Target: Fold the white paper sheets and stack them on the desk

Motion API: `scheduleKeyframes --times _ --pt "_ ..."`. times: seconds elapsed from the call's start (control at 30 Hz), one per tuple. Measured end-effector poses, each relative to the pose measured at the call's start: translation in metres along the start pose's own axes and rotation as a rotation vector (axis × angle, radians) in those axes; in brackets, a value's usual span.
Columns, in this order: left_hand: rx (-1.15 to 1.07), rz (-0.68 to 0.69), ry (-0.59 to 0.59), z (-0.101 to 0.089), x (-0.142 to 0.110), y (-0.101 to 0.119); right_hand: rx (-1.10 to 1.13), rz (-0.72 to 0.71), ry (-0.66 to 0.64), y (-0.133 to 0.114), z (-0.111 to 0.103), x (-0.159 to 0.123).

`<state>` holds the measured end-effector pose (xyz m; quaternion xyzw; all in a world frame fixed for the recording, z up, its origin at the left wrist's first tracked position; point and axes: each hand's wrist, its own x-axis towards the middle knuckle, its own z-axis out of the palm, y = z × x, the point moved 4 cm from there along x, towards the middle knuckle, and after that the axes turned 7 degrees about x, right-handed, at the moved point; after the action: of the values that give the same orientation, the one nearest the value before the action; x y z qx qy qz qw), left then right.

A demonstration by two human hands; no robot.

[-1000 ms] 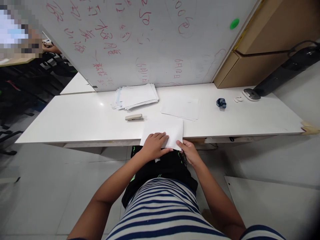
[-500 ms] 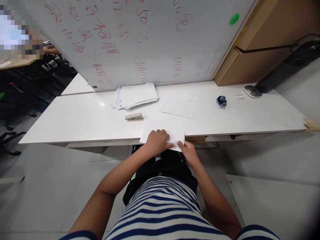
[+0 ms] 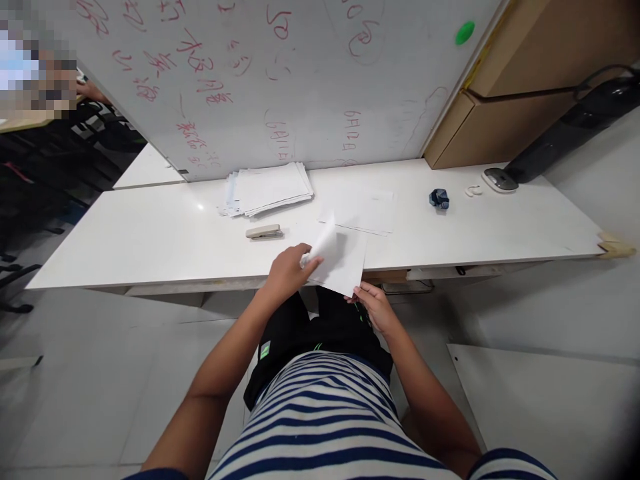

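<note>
White paper sheets (image 3: 345, 263) lie at the table's front edge, the near corner jutting past it. My left hand (image 3: 291, 270) pinches the left side of the top sheet, which curls up and over to the right. At the near right corner, my right hand (image 3: 374, 303) grips the sheets between thumb and fingers. A beige stapler (image 3: 264, 232) lies just beyond my left hand. Farther back rests a thick stack of papers (image 3: 275, 189), with a few flat sheets (image 3: 367, 212) to its right.
The white table (image 3: 150, 233) backs onto a whiteboard (image 3: 280, 80) with red writing. At the right are a small dark blue object (image 3: 439, 199), a white hook-shaped piece (image 3: 473, 191), a computer mouse (image 3: 500, 180), a black cylinder (image 3: 555, 143) and cardboard boxes (image 3: 463, 130).
My left hand has gone from lying flat on the paper to lifting its left side, so the sheet now curls upward. My right hand stays at the near right corner.
</note>
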<state>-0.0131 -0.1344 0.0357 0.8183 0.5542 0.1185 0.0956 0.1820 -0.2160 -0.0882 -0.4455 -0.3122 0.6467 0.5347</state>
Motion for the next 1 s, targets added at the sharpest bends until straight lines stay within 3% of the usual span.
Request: scheduleKeyframes --times 0.1,0.23,0.37,0.7,1.0 --pt "-0.093 0.191 -0.072 0.013 -0.008 0.016 0.082 0.031 0.033 0.001 0.001 0.003" --pt "-0.07 0.206 -0.147 0.034 -0.013 0.032 0.132 0.034 0.091 0.004 0.003 0.009" --pt "-0.009 0.265 -0.145 0.039 -0.014 0.041 0.1 -0.003 0.184 0.006 0.001 0.015" --pt "0.009 0.085 -0.099 0.033 -0.012 0.049 0.113 -0.027 0.054 -0.005 0.016 0.01" --pt "-0.009 0.029 -0.045 0.046 -0.015 0.056 -0.014 -0.136 0.095 -0.013 0.02 0.008"
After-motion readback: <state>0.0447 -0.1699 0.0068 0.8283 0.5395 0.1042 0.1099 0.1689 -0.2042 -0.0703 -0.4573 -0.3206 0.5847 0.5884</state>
